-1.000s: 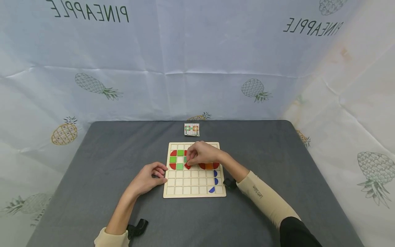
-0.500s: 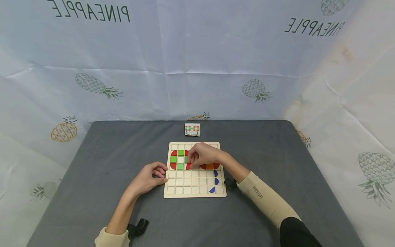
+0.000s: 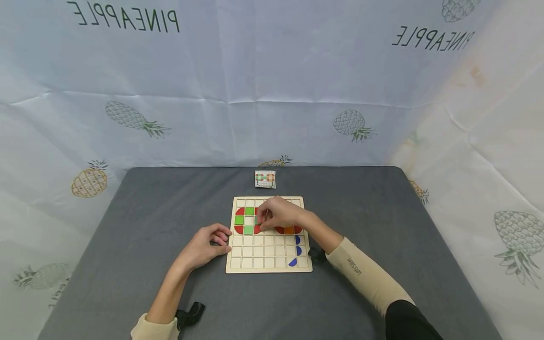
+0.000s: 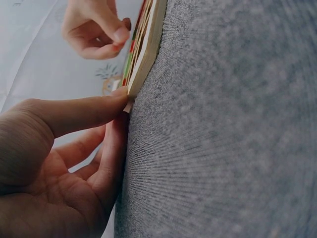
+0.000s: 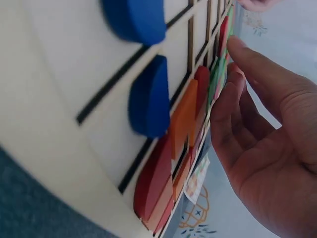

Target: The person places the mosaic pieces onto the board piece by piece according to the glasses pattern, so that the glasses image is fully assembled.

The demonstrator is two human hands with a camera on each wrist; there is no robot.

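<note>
A wooden grid board (image 3: 262, 263) lies on the grey table (image 3: 140, 212). Red quarter-circles (image 3: 239, 211) and green squares (image 3: 239, 220) fill its upper left cells. My right hand (image 3: 278, 213) hovers over the board's middle, its fingertips touching a red piece (image 3: 257, 230) seated in a cell. Red (image 5: 153, 178) and orange (image 5: 183, 119) pieces sit under that hand's (image 5: 267, 134) loosely bent fingers. My left hand (image 3: 205, 245) rests on the table, thumb and fingers (image 4: 74, 111) straight against the board's left edge (image 4: 146, 54).
Three blue half-discs (image 3: 297, 240) sit in the board's right column. A small pattern card (image 3: 265, 179) lies beyond the board. Pineapple-print sheets hang round the table on the far side and both flanks. Black wrist straps (image 3: 190, 313) show on both forearms.
The red piece stood tilted on the board a second ago; now it lies flat in its cell. My right hand has shifted slightly left. The left hand has stayed put.
</note>
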